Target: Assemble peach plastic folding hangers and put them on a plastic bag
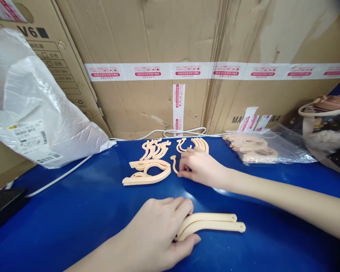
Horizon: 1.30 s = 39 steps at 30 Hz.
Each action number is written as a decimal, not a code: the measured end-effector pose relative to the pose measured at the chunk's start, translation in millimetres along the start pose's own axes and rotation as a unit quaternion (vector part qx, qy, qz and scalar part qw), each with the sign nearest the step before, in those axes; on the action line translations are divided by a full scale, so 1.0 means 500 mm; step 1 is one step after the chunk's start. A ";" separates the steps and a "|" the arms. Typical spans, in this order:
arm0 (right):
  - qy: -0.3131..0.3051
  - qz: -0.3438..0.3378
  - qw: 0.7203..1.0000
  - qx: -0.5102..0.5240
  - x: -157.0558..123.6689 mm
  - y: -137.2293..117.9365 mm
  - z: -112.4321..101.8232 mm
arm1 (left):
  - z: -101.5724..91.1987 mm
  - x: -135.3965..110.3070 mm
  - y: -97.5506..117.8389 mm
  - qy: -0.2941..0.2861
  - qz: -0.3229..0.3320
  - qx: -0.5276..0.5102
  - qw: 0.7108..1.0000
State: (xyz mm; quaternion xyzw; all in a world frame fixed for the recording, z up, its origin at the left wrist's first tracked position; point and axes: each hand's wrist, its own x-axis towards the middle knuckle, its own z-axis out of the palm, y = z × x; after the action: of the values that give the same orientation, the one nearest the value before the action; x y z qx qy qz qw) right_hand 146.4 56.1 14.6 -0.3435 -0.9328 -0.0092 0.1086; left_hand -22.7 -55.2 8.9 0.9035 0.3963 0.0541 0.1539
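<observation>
On the blue table top point(82, 211), my left hand point(161, 230) is closed on two long curved peach plastic arms point(212, 223) that lie side by side near the front. My right hand point(200, 166) reaches to the middle, its fingertips pinching a small peach hook point(174, 163). To its left lies a stack of curved peach hanger pieces point(149, 173). Behind it are several more hooks point(155, 148) and a fan of curved pieces point(201, 143).
A clear plastic bag point(260, 148) of peach parts lies at the back right. A white plastic bag point(31, 109) sits at the left. Cardboard boxes point(187, 49) wall off the back, with a white cable point(170, 133) along them. A handbag point(325, 124) stands far right.
</observation>
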 end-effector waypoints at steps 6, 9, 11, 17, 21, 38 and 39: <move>0.017 0.007 0.998 0.065 -0.134 -0.001 -0.015 | -0.005 0.004 0.008 -0.034 -0.012 -0.015 0.999; 0.015 0.035 0.996 0.076 -0.192 0.007 -0.019 | -0.005 0.006 0.009 -0.040 -0.011 -0.015 0.999; 0.012 0.046 0.995 0.084 -0.223 0.013 -0.019 | -0.003 0.008 0.008 -0.039 -0.009 -0.017 0.999; 0.015 0.063 0.995 0.081 -0.255 0.031 -0.025 | -0.002 0.014 0.004 -0.035 -0.008 -0.021 0.999; 0.045 0.021 0.999 0.012 -0.194 0.049 -0.065 | -0.007 0.012 0.010 -0.044 -0.023 -0.017 0.999; -0.086 -0.144 0.985 -0.036 0.245 0.121 0.001 | -0.010 0.013 0.011 -0.049 -0.035 -0.041 0.997; -0.093 -0.141 0.985 -0.033 0.252 0.122 0.002 | -0.009 0.013 0.010 -0.046 -0.034 -0.042 0.997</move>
State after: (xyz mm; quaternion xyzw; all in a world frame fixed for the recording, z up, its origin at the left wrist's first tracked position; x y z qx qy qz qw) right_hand 92.0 183.0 36.2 -0.2112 -0.9771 -0.0239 0.0078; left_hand -15.9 -52.5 14.7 0.8836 0.4169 0.0235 0.2116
